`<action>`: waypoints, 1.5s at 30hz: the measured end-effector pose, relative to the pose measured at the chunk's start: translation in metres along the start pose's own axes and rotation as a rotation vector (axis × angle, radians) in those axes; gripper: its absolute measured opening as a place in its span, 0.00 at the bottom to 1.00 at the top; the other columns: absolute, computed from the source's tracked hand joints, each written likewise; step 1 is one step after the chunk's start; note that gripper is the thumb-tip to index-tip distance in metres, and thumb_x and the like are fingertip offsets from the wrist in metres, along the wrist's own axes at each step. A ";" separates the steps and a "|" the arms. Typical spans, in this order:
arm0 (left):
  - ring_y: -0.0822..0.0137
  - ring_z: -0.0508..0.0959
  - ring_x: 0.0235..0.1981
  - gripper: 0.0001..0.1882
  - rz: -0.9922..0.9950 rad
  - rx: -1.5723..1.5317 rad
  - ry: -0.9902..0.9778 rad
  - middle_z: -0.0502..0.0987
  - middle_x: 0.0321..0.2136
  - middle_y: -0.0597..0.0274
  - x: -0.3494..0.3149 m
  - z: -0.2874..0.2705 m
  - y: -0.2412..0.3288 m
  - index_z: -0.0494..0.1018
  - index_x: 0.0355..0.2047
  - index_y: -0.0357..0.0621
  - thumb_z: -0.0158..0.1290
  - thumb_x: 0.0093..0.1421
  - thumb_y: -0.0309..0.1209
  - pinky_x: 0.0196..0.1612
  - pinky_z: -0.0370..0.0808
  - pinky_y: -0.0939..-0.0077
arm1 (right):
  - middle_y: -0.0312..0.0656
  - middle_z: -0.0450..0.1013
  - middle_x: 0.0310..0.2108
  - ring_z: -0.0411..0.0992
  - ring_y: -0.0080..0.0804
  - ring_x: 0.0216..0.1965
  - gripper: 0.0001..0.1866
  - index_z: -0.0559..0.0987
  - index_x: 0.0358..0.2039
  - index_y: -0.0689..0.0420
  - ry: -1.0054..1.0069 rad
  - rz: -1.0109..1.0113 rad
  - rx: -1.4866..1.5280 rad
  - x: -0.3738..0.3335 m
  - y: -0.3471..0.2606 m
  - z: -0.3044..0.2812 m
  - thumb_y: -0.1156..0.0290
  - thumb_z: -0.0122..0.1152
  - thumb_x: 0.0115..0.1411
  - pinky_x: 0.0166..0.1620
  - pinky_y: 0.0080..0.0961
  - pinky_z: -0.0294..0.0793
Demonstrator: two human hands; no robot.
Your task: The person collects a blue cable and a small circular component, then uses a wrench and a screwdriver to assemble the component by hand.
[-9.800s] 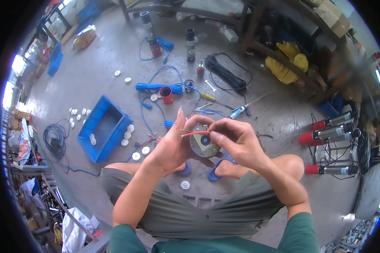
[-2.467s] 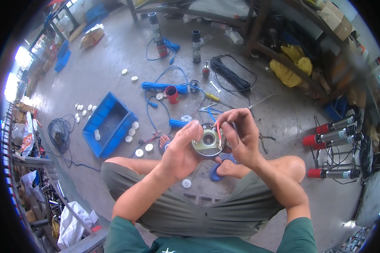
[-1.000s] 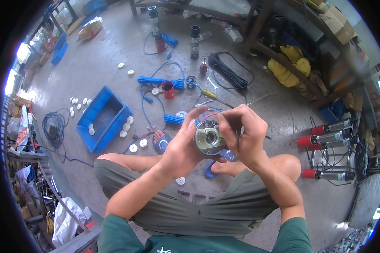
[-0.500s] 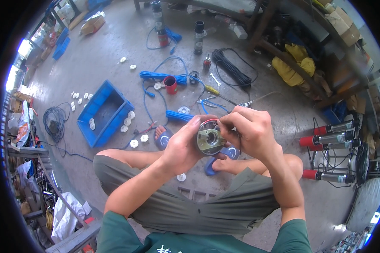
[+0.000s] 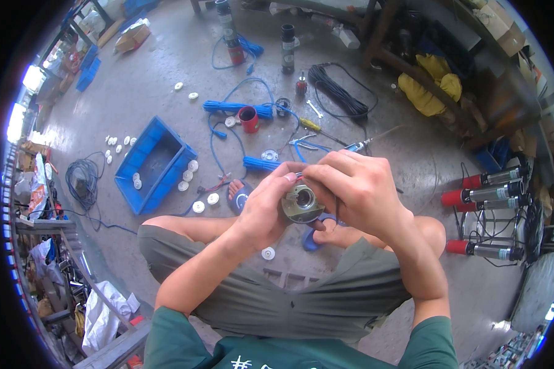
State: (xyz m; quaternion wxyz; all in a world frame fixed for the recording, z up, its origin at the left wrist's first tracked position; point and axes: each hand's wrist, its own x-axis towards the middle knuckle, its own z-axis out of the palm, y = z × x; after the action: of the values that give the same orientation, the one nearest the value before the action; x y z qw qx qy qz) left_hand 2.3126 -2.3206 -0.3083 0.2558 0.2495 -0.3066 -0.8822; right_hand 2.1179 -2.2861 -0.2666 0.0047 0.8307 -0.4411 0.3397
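Observation:
In front of my lap, my left hand (image 5: 266, 200) is wrapped around a round metal pump part (image 5: 294, 212) with a hole in its middle. The flat face of this part is turned up toward me. My right hand (image 5: 354, 184) is closed at its upper rim, fingertips pinching a short red wire (image 5: 300, 176), mostly hidden by the fingers. A dark cable hangs below the right fingers.
A blue crate (image 5: 156, 166) stands at the left, with white discs (image 5: 188, 176) around it. Ahead lie a red cylinder (image 5: 248, 120), blue cable bundles (image 5: 237, 109), a screwdriver (image 5: 310, 124), a wrench (image 5: 314, 109) and a black cable coil (image 5: 338, 92). Red-ended pumps (image 5: 486, 195) lie at the right.
The pump part has tilted in my left hand, so its face looks different. My right fingers have moved left over its upper rim, covering most of the red wire.

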 end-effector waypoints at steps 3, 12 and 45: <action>0.55 0.84 0.41 0.20 -0.001 -0.048 0.001 0.78 0.45 0.51 0.002 0.001 -0.001 0.63 0.58 0.44 0.35 0.72 0.39 0.36 0.84 0.60 | 0.38 0.72 0.31 0.75 0.38 0.34 0.13 0.78 0.36 0.55 -0.043 0.033 0.027 0.001 -0.002 0.004 0.70 0.65 0.47 0.31 0.33 0.75; 0.49 0.80 0.51 0.24 -0.162 -0.095 0.096 0.76 0.54 0.51 0.001 -0.002 -0.001 0.65 0.58 0.45 0.31 0.74 0.46 0.48 0.80 0.43 | 0.39 0.75 0.32 0.76 0.40 0.35 0.12 0.80 0.36 0.54 -0.084 0.030 0.040 0.004 0.005 0.010 0.75 0.68 0.48 0.34 0.33 0.77; 0.51 0.79 0.30 0.27 -0.299 -0.416 0.021 0.78 0.43 0.42 0.011 -0.010 -0.005 0.68 0.55 0.39 0.28 0.73 0.46 0.33 0.75 0.62 | 0.50 0.80 0.30 0.80 0.48 0.33 0.11 0.83 0.37 0.61 0.069 0.619 0.328 -0.003 0.013 0.042 0.74 0.61 0.52 0.40 0.39 0.78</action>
State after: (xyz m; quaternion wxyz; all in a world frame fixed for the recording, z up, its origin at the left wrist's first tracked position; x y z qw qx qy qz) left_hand 2.3087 -2.3284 -0.3214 0.1717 0.2429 -0.0754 -0.9518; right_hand 2.1313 -2.3047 -0.3046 -0.2169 0.6354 -0.6111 0.4192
